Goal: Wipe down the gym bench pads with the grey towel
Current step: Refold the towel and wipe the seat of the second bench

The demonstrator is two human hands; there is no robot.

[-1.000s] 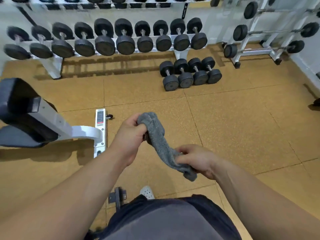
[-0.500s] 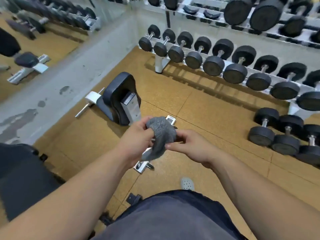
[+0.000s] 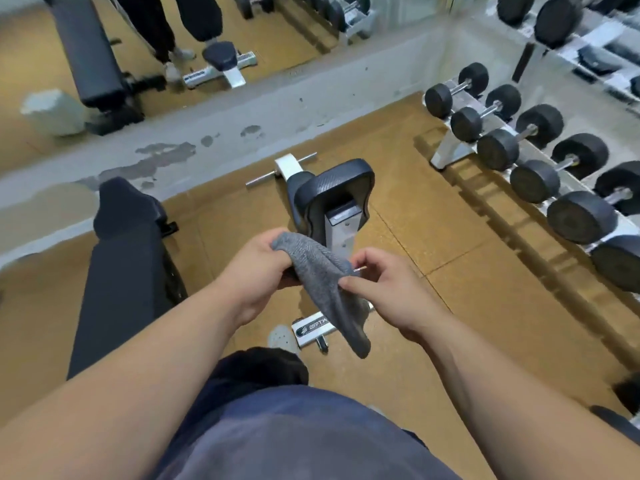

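Observation:
A grey towel (image 3: 325, 289) hangs bunched between my hands at the centre of the view. My left hand (image 3: 256, 268) grips its upper end, and my right hand (image 3: 384, 289) pinches its edge between thumb and fingers. Just beyond the towel stands a small black upright pad (image 3: 337, 183) on a white frame (image 3: 341, 230). To my left lies a long black bench pad (image 3: 124, 278) with a narrower head pad (image 3: 124, 206) at its far end. Both hands are above the floor, clear of either pad.
A rack of black dumbbells (image 3: 540, 168) runs along the right side. A wall mirror (image 3: 173, 46) behind a grey ledge (image 3: 225, 133) reflects a bench and a person's legs. My shoe (image 3: 282, 337) stands beside the white frame's foot bar (image 3: 313, 329).
My view has swung left from the dumbbell racks to the benches by the mirror. The towel stays in both hands, and my right hand has shifted from its lower end to a pinch near the middle.

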